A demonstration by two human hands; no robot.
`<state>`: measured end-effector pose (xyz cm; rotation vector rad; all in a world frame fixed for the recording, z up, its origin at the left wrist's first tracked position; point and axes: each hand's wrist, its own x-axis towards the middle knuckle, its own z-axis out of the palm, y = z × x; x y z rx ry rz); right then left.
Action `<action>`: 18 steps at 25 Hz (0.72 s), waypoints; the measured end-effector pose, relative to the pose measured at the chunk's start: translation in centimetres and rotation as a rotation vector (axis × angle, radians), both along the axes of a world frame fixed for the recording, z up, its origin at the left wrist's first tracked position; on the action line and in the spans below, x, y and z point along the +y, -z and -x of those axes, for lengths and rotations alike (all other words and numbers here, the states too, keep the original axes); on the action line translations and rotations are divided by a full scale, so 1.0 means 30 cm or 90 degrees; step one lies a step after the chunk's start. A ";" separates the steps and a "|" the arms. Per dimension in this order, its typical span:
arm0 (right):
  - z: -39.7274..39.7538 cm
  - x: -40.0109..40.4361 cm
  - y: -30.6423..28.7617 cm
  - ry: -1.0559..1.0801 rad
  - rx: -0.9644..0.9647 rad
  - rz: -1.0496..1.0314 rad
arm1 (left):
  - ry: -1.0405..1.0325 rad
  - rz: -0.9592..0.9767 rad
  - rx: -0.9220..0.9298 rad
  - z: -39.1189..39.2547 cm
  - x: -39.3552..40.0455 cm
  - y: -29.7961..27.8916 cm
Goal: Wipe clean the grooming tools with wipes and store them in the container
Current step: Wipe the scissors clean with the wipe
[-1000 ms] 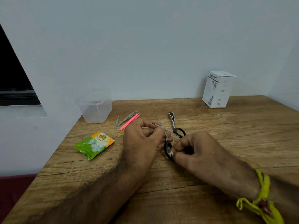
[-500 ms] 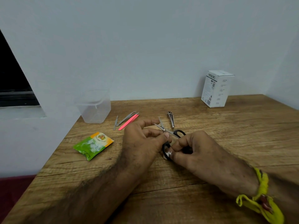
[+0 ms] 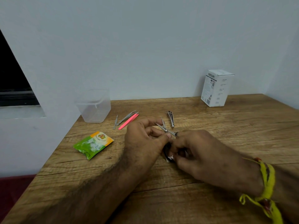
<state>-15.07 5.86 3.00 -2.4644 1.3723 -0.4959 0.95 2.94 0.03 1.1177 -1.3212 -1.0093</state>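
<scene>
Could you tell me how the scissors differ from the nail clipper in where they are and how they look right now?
The scissors are held off the table in both hands, the left hand and the right hand; the nail clipper lies untouched on the table. The scissors' blades are spread open; the nail clipper lies closed. The scissors have black handles; the nail clipper is all metal. Both have shiny metal parts.
</scene>
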 end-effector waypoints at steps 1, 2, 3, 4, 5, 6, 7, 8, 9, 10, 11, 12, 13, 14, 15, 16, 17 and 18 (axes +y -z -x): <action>0.000 0.002 0.001 -0.037 0.061 0.056 | 0.003 -0.005 0.006 -0.001 -0.002 0.000; -0.002 0.002 0.001 -0.066 0.114 0.094 | 0.003 -0.009 0.006 -0.001 -0.006 0.001; -0.004 0.001 -0.002 -0.087 0.140 0.117 | 0.002 -0.012 0.003 -0.002 -0.007 0.000; -0.001 -0.004 -0.007 -0.104 0.154 0.134 | 0.004 -0.013 0.000 -0.003 -0.009 0.001; 0.007 -0.014 -0.006 -0.123 0.166 0.159 | 0.008 -0.015 -0.001 -0.004 -0.008 -0.001; 0.016 -0.023 0.000 -0.134 0.179 0.190 | 0.013 -0.017 -0.001 -0.004 -0.008 -0.001; 0.024 -0.030 0.004 -0.139 0.191 0.220 | 0.019 -0.021 0.002 -0.005 -0.006 -0.003; 0.030 -0.038 0.008 -0.141 0.202 0.241 | 0.021 -0.025 0.005 -0.005 -0.005 -0.005; 0.031 -0.042 0.009 -0.144 0.210 0.255 | 0.022 -0.029 0.009 -0.004 -0.004 -0.006; 0.032 -0.046 0.007 -0.146 0.220 0.261 | 0.023 -0.032 0.012 -0.003 -0.005 -0.008; 0.035 -0.052 0.007 -0.141 0.223 0.267 | 0.025 -0.034 0.014 -0.002 -0.005 -0.009; 0.038 -0.058 0.010 -0.131 0.218 0.282 | 0.027 -0.036 0.016 0.000 -0.007 -0.008; 0.043 -0.062 0.013 -0.123 0.213 0.293 | 0.029 -0.039 0.018 0.000 -0.007 -0.007; 0.042 -0.061 0.013 -0.118 0.209 0.293 | 0.029 -0.040 0.020 0.000 -0.007 -0.006; 0.039 -0.059 0.013 -0.121 0.203 0.286 | 0.029 -0.040 0.020 0.001 -0.006 -0.006; 0.036 -0.057 0.012 -0.131 0.192 0.277 | 0.029 -0.037 0.015 0.001 -0.005 -0.006; 0.036 -0.058 0.014 -0.147 0.184 0.278 | 0.029 -0.033 0.005 0.001 -0.003 -0.007; 0.036 -0.058 0.012 -0.157 0.184 0.282 | 0.027 -0.028 -0.005 0.001 -0.002 -0.008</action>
